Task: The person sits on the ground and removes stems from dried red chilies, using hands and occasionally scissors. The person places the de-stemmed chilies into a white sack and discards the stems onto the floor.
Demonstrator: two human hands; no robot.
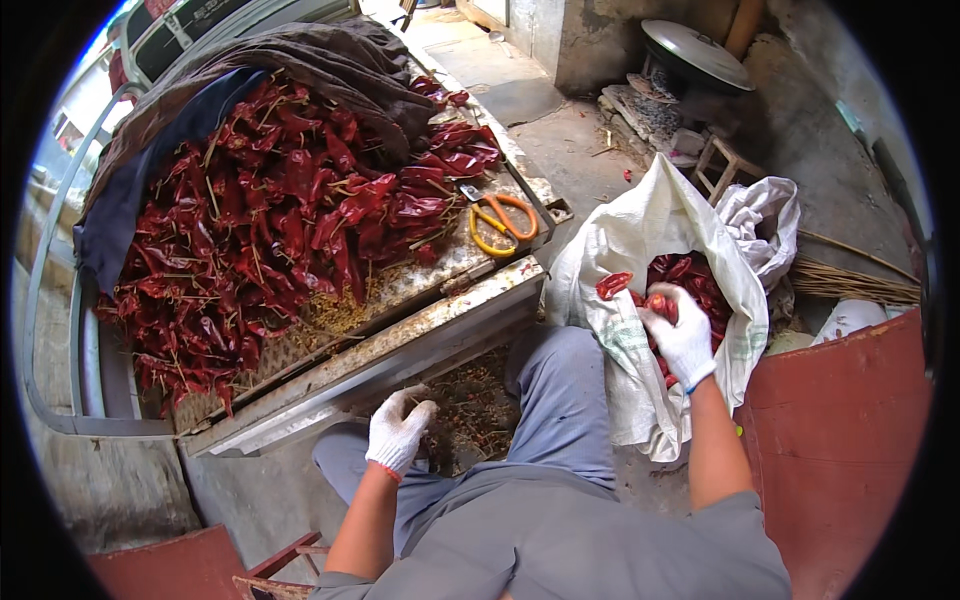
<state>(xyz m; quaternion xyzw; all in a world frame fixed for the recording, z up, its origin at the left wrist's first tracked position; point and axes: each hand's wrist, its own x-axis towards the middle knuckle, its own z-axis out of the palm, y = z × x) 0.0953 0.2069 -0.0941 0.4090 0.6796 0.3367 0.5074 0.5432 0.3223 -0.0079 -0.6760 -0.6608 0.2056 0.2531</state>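
Note:
My left hand (pixel 400 428), in a white glove with a red cuff, hangs over the dark debris (pixel 465 415) between my knees, fingers curled on something I cannot make out. My gloved right hand (pixel 675 330) is at the mouth of a white woven sack (pixel 590 390), its fingers closed on red dried chilies, with more chilies (pixel 690 270) inside. A large heap of red chilies (pixel 250 220) with stems covers the cart bed on the left, partly under dark cloths (pixel 250 50). Orange-and-yellow-handled scissors (pixel 500 220) lie at the bed's right end.
The cart's raised metal edge (pixel 370 360) runs in front of my knees. Behind the sack are a second white bag (pixel 770 220), a wooden stool (pixel 720 165) and a lidded pot (pixel 695 55). Bundled sticks (pixel 855 280) and a red board (pixel 830 430) stand at right.

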